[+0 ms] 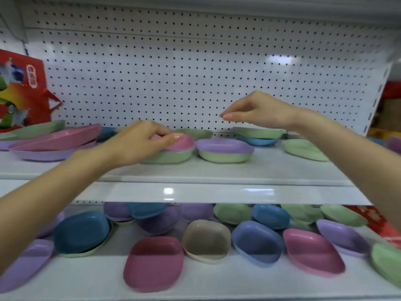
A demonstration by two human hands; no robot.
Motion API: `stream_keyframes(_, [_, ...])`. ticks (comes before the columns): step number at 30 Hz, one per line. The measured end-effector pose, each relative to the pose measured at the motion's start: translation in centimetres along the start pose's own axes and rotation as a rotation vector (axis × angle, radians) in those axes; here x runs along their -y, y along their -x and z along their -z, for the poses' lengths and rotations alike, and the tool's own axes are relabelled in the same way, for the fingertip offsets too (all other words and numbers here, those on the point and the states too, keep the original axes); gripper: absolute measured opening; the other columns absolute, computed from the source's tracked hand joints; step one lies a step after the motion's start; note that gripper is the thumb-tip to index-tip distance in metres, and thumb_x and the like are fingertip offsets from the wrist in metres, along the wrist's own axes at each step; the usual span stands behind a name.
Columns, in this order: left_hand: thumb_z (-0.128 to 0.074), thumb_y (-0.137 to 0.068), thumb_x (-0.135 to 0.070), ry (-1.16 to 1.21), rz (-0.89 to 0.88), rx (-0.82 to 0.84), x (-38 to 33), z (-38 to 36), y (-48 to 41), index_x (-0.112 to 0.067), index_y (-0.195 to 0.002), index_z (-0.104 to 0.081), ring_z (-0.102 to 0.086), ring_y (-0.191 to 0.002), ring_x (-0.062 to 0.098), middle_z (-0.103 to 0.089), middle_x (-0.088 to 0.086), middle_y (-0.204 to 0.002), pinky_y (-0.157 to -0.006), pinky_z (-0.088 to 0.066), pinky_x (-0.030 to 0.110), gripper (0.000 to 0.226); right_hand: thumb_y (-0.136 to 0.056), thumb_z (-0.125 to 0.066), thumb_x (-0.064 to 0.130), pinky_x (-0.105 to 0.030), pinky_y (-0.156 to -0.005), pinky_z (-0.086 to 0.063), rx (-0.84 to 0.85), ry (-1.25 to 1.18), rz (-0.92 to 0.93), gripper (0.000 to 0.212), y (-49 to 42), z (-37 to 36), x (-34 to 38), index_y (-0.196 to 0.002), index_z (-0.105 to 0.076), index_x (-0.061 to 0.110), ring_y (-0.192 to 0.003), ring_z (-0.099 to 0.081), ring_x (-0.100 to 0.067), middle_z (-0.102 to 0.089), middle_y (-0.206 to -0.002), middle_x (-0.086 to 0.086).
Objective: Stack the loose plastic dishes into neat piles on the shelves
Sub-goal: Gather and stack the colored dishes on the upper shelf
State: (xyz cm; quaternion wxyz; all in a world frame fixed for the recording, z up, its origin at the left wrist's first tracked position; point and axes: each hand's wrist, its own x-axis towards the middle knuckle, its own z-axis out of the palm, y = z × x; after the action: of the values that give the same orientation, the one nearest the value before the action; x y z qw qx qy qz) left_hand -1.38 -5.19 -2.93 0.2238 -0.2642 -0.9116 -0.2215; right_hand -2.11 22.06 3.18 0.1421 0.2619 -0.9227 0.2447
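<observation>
White metal upper shelf (217, 170): mid-shelf sits the green plastic dish pile (171, 156), pink rounded plastic dish (184, 143) topping it. My left hand (138, 142) curls its fingers on that pink dish, gripping. Right hand (258, 109) hovers right of mid-shelf, fingers loosely bunched, empty. Purple-in-green dish pair (224, 149) lies rightward, long axis along shelf; left nearer, I judge.

Light: bright, even, cool white, from above.
Glare: pale patch on the pegboard (280, 59) at 1 o'clock; smaller glints on the shelf edge (168, 191) near 6 o'clock.
Shadows: soft; lower shelf (217, 284) dimmer at its back.
Focus: soft throughout; red bag (21, 83) at 9 o'clock smeared.
Distortion: shelf lines bow; dishes (23, 266) stretch at 5 and 7 o'clock.
</observation>
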Motion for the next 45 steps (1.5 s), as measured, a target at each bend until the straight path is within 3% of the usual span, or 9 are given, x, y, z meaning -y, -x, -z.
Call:
stream_keyframes(7, [-0.045,-0.088,-0.055,-0.049,-0.157,0.113,-6.0,-5.6,-4.2,-0.016,-0.095,-0.070,-0.058,-0.084,0.008,-0.068,-0.004,-0.090,-0.081,-0.044,0.023,0.047,-0.085,-0.062,0.041,-0.035,-0.100,-0.045,0.010,0.188,-0.253,0.024,6.3,4.7,-9.1,-0.098,-0.074,0.025,-0.104,-0.062,-0.013,-0.071,-0.103,0.007])
stream_keyframes(10, [-0.035,-0.077,-0.070,-0.115,-0.152,0.238,-6.8,-7.2,-5.4,-0.007,-0.083,-0.064,-0.047,-0.066,0.017,-0.058,0.012,-0.077,-0.069,-0.043,0.034,0.070,-0.082,-0.061,0.048,-0.035,-0.096,-0.046,0.033,0.267,-0.337,0.029,8.0,4.9,-11.9,-0.093,-0.074,0.025,-0.101,-0.062,-0.017,-0.071,-0.096,0.007])
stream_keyframes(15, [-0.049,-0.093,-0.041,-0.082,-0.146,0.297,-7.3,-8.1,-6.3,0.000,-0.071,-0.055,-0.027,-0.060,0.013,-0.035,0.004,-0.066,-0.059,-0.027,0.028,0.046,-0.086,-0.064,0.035,-0.017,-0.082,-0.036,-0.003,0.312,-0.329,0.024,8.9,4.6,-14.0,-0.102,-0.073,0.020,-0.094,-0.058,-0.007,-0.066,-0.097,0.011])
stream_keyframes(23, [-0.054,-0.093,-0.033,-0.080,-0.167,0.260,-7.9,-8.4,-6.8,-0.007,-0.060,-0.037,-0.019,-0.056,0.012,-0.024,0.004,-0.063,-0.051,-0.015,0.024,0.045,-0.081,-0.069,0.034,-0.039,-0.088,-0.051,-0.071,0.421,-0.395,0.005,8.8,4.5,-16.0,-0.078,-0.070,0.030,-0.091,-0.063,-0.018,-0.071,-0.086,0.006])
stream_keyframes(28, [-0.053,-0.093,-0.036,-0.017,-0.157,0.291,-7.9,-8.7,-7.0,-0.004,-0.062,-0.044,-0.020,-0.058,0.013,-0.026,0.005,-0.063,-0.053,-0.017,0.025,0.046,-0.088,-0.062,0.026,-0.034,-0.077,-0.046,-0.222,0.493,-0.363,0.012,9.1,4.0,-15.7,-0.078,-0.068,0.026,-0.088,-0.060,-0.027,-0.068,-0.081,-0.002])
stream_keyframes(33, [-0.044,-0.077,-0.070,0.174,-0.065,0.173,-7.2,-6.5,-6.8,-0.017,-0.078,-0.059,-0.040,-0.070,0.010,-0.046,-0.008,-0.075,-0.071,-0.038,0.026,0.055,-0.088,-0.064,0.018,-0.027,-0.077,-0.046,-0.364,-0.006,-0.168,0.009,8.3,4.0,-10.8,-0.084,-0.071,0.016,-0.070,-0.059,-0.007,-0.069,-0.077,0.001])
stream_keyframes(37, [-0.047,-0.093,-0.043,0.293,-0.020,-0.008,-5.9,-3.4,-6.1,-0.014,-0.097,-0.073,-0.061,-0.090,-0.008,-0.069,-0.013,-0.097,-0.091,-0.043,0.014,0.038,-0.086,-0.066,0.013,-0.019,-0.072,-0.048,-0.270,-0.165,0.023,0.007,6.8,2.4,-6.7,-0.083,-0.072,0.011,-0.067,-0.058,-0.001,-0.071,-0.078,-0.004])
stream_keyframes(43, [-0.025,-0.063,-0.093,-0.089,0.123,0.083,-1.3,-0.6,-3.3,-0.021,-0.091,-0.069,-0.057,-0.077,0.016,-0.068,0.005,-0.082,-0.082,-0.047,0.037,0.089,-0.086,-0.065,0.012,-0.024,-0.074,-0.046,-0.057,-0.154,0.093,0.010,4.2,-1.0,-5.6,-0.079,-0.072,0.008,-0.072,-0.053,-0.005,-0.069,-0.075,-0.009])
stream_keyframes(45, [-0.023,-0.066,-0.091,-0.151,0.164,0.133,-0.4,-0.4,-2.2,-0.038,-0.091,-0.067,-0.059,-0.086,0.020,-0.069,0.004,-0.093,-0.085,-0.045,0.037,0.073,-0.088,-0.062,0.024,-0.030,-0.069,-0.038,0.006,-0.131,0.069,0.032,3.7,-1.7,-6.1,-0.074,-0.066,-0.005,-0.067,-0.041,-0.015,-0.054,-0.068,-0.023])
